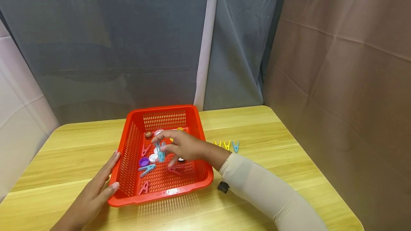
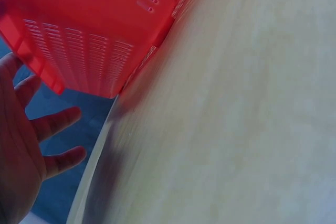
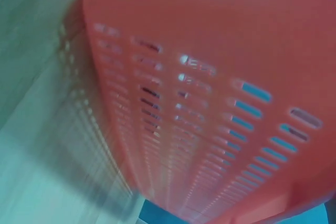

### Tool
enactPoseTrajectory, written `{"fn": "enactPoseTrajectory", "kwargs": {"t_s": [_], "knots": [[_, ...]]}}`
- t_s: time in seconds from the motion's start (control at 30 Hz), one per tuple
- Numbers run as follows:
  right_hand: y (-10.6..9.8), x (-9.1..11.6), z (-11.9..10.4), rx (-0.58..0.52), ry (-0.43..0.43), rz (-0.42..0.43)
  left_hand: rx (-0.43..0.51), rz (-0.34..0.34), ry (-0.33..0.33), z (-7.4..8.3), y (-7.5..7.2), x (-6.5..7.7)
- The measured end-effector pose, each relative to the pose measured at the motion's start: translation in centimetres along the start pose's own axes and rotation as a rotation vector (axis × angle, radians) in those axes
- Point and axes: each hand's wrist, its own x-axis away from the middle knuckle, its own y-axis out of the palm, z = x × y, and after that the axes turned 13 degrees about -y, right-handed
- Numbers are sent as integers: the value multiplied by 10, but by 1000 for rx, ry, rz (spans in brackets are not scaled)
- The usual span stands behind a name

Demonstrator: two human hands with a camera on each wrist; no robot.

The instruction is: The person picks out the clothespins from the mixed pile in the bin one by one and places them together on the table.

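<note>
Only the head view looks into the red plastic basket (image 1: pixel 144 199), its contents partly screened by the right hand (image 1: pixel 184 145); the right wrist camera meets slotted wall. Yellow plastic clothespins (image 1: pixel 227 146) lie outside on the wood-grain table (image 1: pixel 257 127). The right hand spreads loosely over a light-blue plastic clothespin (image 1: pixel 161 157), contact unclear; the left hand (image 1: pixel 93 194), fingers extended, touches the rim.

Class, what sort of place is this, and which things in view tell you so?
Probably a screened-off tabletop workspace: a wood-grained table stands beside hanging grey cloth and brown cloth, and on it sits a red basket with clothespins inside. Whatever lies beyond the cloth is hidden.
</note>
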Motion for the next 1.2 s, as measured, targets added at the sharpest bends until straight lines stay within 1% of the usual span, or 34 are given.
{"fn": "enactPoseTrajectory", "kwargs": {"t_s": [0.07,0.17,0.37,0.47,0.67,0.8,1.0,1.2], "knots": [[-1,0,-1,-72,28,3,-1,0,-2,0,0,0],[-2,0,0,-131,32,3,-4,2,-7,0,0,0],[-3,-2,5,-261,-22,51,-19,4,-22,1,-1,-1],[-3,-2,6,-283,-31,62,-24,1,-31,1,-1,-1],[-1,-2,8,-269,-24,64,-22,3,-29,0,-1,-2],[0,-1,9,-270,1,84,-27,4,-35,0,0,-1],[-1,1,8,-290,29,85,-23,1,-27,1,-1,-1],[-1,2,9,-250,37,85,-25,4,-24,0,-2,-1]]}}
